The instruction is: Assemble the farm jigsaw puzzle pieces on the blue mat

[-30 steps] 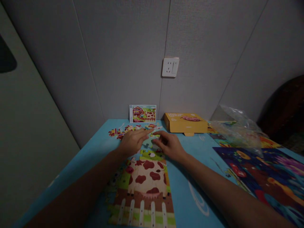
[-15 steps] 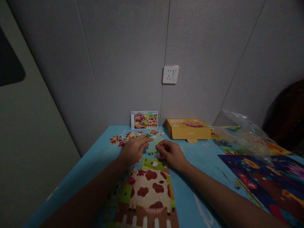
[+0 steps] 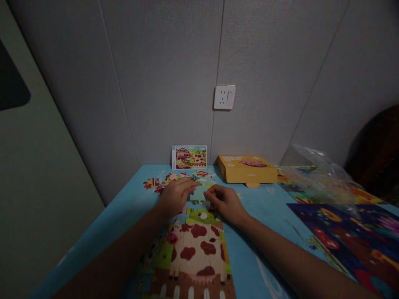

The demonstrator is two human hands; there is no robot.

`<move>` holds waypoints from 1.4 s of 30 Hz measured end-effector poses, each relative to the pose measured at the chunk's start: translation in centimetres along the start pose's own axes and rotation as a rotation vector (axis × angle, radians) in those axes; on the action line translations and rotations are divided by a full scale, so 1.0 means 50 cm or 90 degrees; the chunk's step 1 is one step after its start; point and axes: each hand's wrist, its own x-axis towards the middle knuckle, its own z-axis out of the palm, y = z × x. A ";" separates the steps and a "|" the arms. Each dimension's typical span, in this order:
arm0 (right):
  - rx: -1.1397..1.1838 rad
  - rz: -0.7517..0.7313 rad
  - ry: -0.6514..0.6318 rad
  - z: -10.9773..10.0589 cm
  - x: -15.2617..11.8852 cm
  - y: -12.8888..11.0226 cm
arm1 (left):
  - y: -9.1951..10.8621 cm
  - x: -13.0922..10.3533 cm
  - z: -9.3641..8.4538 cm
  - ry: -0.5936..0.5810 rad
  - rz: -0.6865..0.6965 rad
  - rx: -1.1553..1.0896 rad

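Observation:
A pale green puzzle piece (image 3: 198,193) is held up between my two hands, over the far end of a partly joined puzzle (image 3: 199,245) with a brown-spotted cow and a white fence. My right hand (image 3: 226,202) is closed in a pinch on the piece's right edge. From the left, my left hand (image 3: 177,195) has its thumb and long fingers at the piece's left and upper edge; its exact fingertip contact is partly hidden. Behind my left hand lie loose puzzle pieces (image 3: 152,182), several of them in a pile.
A picture card (image 3: 189,158) of the farm scene leans on the wall. Right of it sits a yellow box (image 3: 249,169) with its flap out. Farther right are a clear plastic bag (image 3: 321,178) and a dark blue picture puzzle (image 3: 349,241). A socket (image 3: 224,97) is on the wall.
The pale green piece has turned and shifted slightly left between my hands, and its visible face looks smaller. Both hands stay almost in the same place.

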 end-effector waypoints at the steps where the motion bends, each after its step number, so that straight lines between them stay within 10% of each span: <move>1: -0.004 -0.004 0.005 -0.001 0.000 0.001 | 0.002 0.000 0.000 0.002 -0.003 -0.004; 19: 0.184 0.079 -0.009 0.012 0.005 0.001 | 0.013 0.001 -0.020 -0.161 -0.018 0.187; 30: -0.048 -0.045 0.151 -0.020 0.012 0.009 | 0.010 0.005 -0.036 -0.209 -0.053 0.247; 42: -0.175 -0.197 -0.060 -0.016 0.007 -0.002 | 0.005 0.003 -0.034 -0.307 -0.044 0.168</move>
